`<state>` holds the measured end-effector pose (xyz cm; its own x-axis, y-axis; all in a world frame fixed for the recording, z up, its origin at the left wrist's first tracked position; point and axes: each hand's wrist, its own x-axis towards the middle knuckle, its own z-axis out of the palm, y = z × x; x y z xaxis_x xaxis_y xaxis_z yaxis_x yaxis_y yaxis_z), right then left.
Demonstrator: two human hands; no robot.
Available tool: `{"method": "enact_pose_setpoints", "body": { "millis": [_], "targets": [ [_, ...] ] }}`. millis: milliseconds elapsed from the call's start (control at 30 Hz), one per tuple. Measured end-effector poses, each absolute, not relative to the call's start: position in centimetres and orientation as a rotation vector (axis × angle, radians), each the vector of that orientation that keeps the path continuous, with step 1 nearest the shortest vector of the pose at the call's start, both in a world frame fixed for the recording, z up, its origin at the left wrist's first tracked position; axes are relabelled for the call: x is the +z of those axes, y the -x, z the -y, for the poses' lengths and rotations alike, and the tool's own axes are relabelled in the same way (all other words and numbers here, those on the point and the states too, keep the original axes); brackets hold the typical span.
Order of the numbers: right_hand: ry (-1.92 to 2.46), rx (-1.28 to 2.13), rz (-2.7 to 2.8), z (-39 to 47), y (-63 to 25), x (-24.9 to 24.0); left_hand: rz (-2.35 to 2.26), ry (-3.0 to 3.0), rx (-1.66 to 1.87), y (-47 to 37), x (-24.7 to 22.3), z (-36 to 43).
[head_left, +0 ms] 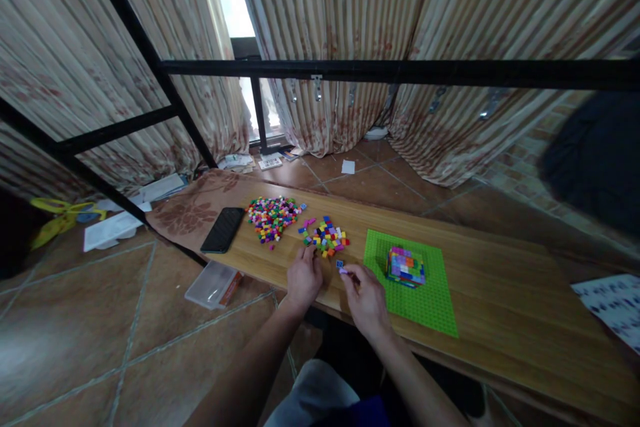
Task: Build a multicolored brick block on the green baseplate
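My left hand (304, 275) is at the front edge of a small pile of coloured bricks (326, 235), its fingers bent together; what they hold, if anything, is hidden. To its right, my right hand (366, 297) pinches a small pinkish-purple brick (343, 271). Just beyond that brick is a dark blue piece (339, 264). On the green baseplate (443, 300), right of my hands, stands a block-shaped build of many colours (406, 265). A larger heap of mixed bricks (273, 215) lies further left on the wooden table (490, 280).
A black phone (223, 229) lies at the table's left end. Below it on the floor sits a clear plastic box (213, 284). A black metal frame (380, 71) crosses behind the table. A printed sheet (613, 307) is at the far right.
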<state>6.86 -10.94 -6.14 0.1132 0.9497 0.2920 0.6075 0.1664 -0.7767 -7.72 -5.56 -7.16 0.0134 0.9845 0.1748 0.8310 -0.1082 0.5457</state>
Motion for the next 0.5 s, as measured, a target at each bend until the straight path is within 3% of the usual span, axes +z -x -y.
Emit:
{"method": "enact_pose_setpoints", "body": {
  "millis": [167,367,500],
  "targets": [
    [1.573,0.728,1.334,15.0,-9.2,-6.9,-1.904,-1.969,0.734,7.6,-6.5,5.2],
    [1.603,0.752,1.188,17.7,-10.7,-6.6,-1.746,-2.116,0.782,6.1,-5.9,4.8],
    [1.583,0.774,1.18,18.4,-11.3,-6.3,-1.718,-2.27,0.635,4.6,-4.9,2.9]
  ]
}}
